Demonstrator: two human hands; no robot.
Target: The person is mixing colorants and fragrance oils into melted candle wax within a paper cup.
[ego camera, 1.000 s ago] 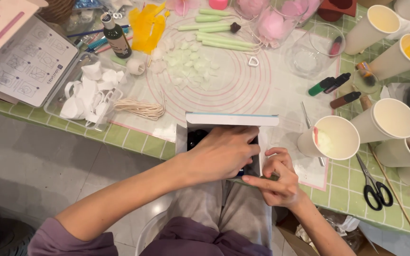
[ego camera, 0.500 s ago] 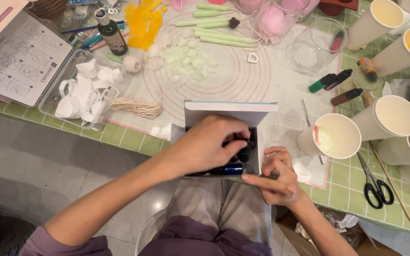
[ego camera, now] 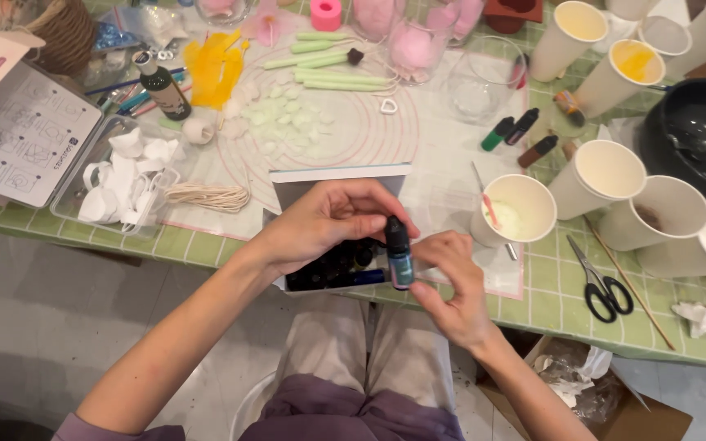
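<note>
The left hand (ego camera: 324, 224) pinches the black cap of one small teal bottle (ego camera: 399, 257), fingers curled around its top. The right hand (ego camera: 451, 282) grips the same bottle from the 3 o'clock side, thumb and fingertips pressed on its body, so both hands clasp it together. The bottle stands upright just above the near edge of the surface (ego camera: 549, 302), over an open box (ego camera: 328, 220) that holds a row of dark bottles; their number cannot be told, since the left hand covers most of them. The box's pale lid stands up at 12 o'clock of the hands.

At 3 o'clock of the bottle sits one paper cup (ego camera: 518, 208) with pale liquid and a stir stick in it. Farther toward 3 o'clock are three more paper cups, and at 1 o'clock a further four, eight counted in all. Three small dropper bottles (ego camera: 516, 135) lie at 1 o'clock: one green, one black, one brown. One pair of black scissors (ego camera: 602, 282) lies at 3 o'clock near the surface's edge. At 10 o'clock lie one coil of pale string (ego camera: 206, 196) and one clear tray (ego camera: 120, 180) of white pieces. At 12 o'clock five pale green sticks (ego camera: 320, 69) rest on a round-patterned mat (ego camera: 361, 131).
</note>
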